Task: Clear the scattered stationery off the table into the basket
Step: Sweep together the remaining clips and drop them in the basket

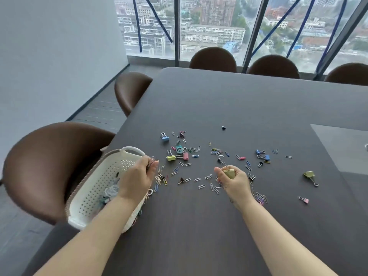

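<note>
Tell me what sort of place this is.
Most likely a meeting room high up in an office tower: a long dark table, matching brown chairs set round it, and tall windows looking down on city buildings.

Takes soft, overcast daylight from the windows (211,26) ahead, casts only faint shadows on the table (239,100), bends lines at the edges, blurs slightly throughout.

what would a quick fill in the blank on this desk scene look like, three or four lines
1. The right hand grips a binder clip coloured ____.
2. The white basket sits at the ____ edge of the table.
3. The left hand holds a bunch of paper clips near the basket's loop-shaped ____.
4. The chairs round the table are coloured ____.
Missing words: yellow; left; handle; brown
</note>
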### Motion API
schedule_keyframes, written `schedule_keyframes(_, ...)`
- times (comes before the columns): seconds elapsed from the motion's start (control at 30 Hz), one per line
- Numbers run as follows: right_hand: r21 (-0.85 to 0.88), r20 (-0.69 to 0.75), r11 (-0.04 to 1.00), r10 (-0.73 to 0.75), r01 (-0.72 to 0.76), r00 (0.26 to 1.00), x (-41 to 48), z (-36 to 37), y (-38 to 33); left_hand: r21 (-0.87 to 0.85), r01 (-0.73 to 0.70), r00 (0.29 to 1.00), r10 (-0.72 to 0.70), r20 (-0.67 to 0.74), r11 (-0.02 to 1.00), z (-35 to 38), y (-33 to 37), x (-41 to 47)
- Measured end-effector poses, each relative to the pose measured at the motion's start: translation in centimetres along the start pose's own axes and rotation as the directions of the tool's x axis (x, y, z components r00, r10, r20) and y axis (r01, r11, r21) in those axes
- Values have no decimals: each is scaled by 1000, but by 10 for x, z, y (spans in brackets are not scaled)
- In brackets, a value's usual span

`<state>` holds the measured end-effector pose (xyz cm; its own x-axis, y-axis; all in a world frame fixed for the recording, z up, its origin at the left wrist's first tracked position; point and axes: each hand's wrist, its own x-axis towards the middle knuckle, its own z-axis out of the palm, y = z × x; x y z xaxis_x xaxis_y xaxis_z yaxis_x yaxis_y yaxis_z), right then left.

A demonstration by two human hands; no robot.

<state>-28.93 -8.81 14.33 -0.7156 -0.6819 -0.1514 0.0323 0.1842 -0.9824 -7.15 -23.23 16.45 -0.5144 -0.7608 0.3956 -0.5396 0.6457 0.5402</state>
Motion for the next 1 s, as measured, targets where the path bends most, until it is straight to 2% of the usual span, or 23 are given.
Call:
schedule_keyframes(0.13, -4, 83, 998, -59, 59, 995, -5, 67, -25, 95, 126, 986, -136, 98, 987, -38, -47, -6)
schedule_keyframes(0.3, -43, 183, 993, -99, 108, 978, -15, 141, -37, 94, 141, 920, -165, 354, 986, -54, -89, -22)
schedule_keyframes(0.43, -42, 240, 992, -107, 121, 965, -24, 175, -41, 145, 76, 860, -139, 492, 986, -65, -110, -24)
schedule_keyframes(0.53, -45, 246, 994, -90, 104, 965, -26, 186, -38, 130, 137, 859, -183, 477, 982, -71, -115, -25)
schedule_keyframes(0.73, -72, 213, 990, -102, 120, 972, -30, 192, -36, 87, 102, 907, -129, 402, 991, -68, -119, -27)
schedule_keyframes(0.87, -124, 202, 981, -121, 148, 972, -30, 196, -35, 264, 39, 949, -118, 292, 964, -74, -125, -37)
schedule_keyframes(0.93, -127, 223, 978, -136, 167, 965, -31, 207, -39, 376, 119, 934, -232, 270, 919, -81, -128, -48)
schedule_keyframes(1.0, -132, 265, 974, -143, 183, 953, -33, 224, -43, 451, 241, 874, -394, 283, 859, -88, -128, -58)
